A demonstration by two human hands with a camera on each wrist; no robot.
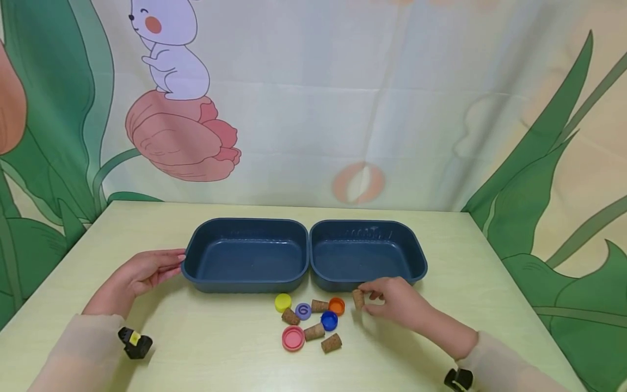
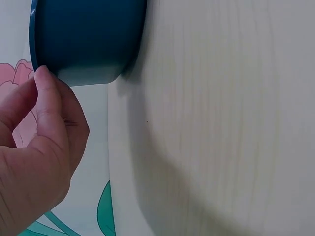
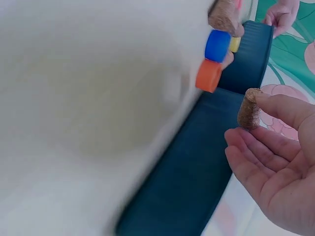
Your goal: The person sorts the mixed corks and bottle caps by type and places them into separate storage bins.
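My right hand (image 1: 399,302) pinches a brown cork (image 1: 358,299) between thumb and fingertips, just in front of the right dark-blue bin (image 1: 416,256). In the right wrist view the cork (image 3: 248,110) stands nearly upright between the fingers, the other fingers loosely bent below it. At the far left, my left hand (image 1: 149,271) holds the rim of the left blue bin (image 1: 245,287), its thumb and finger at the edge in the left wrist view. Several corks (image 1: 331,343) lie among bottle caps on the table: yellow (image 1: 282,302), purple (image 1: 303,311), orange (image 1: 336,306), blue (image 1: 329,320) and pink (image 1: 293,338).
Both bins stand side by side, touching, on a pale wooden table (image 1: 206,343); nothing shows inside them. Behind the table's back edge hangs a printed curtain (image 1: 294,109) with a rabbit and flowers. Black wrist devices (image 1: 135,343) sit on both sleeves.
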